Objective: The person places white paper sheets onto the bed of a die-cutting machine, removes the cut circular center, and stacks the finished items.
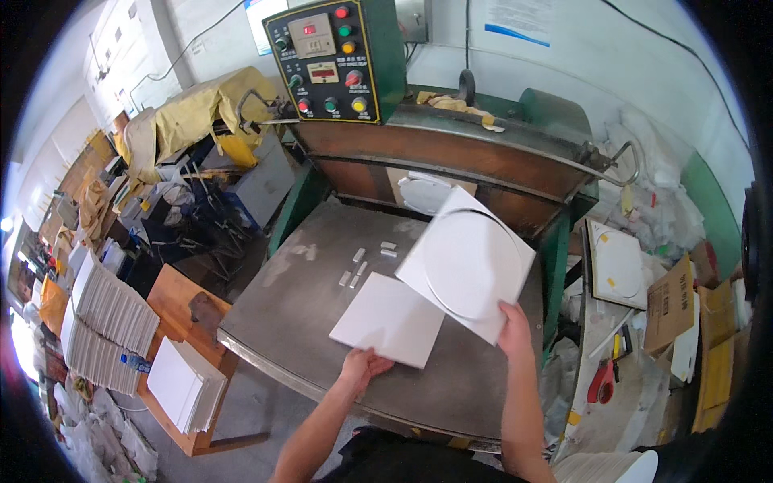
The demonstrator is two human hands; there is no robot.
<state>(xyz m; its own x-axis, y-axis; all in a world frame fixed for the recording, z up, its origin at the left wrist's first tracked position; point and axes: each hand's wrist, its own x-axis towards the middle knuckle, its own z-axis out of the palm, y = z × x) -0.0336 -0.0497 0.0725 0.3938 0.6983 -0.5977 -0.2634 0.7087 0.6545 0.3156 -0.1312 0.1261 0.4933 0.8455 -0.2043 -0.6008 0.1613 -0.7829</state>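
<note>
My right hand [515, 330] pinches the near corner of a white square board with a round cut line [471, 262]. This board is tilted up above the grey machine bed. A plain white square board [390, 318] lies low over the bed, partly under the other board's lower edge. My left hand [365, 370] grips its near left edge, fingers partly hidden beneath. Several small pale blocks [358, 255] sit on the metal bed [298, 314] beyond the plain board. Behind the tilted board, a white round piece [423, 193] shows at the machine's opening.
A control panel [326, 64] with buttons stands above the green machine. At left, a wooden table [181, 302] bears a stack of white boards [185, 382], beside a taller stack [105, 338]. The right bench holds a red tape dispenser [601, 381] and a cardboard box [670, 306].
</note>
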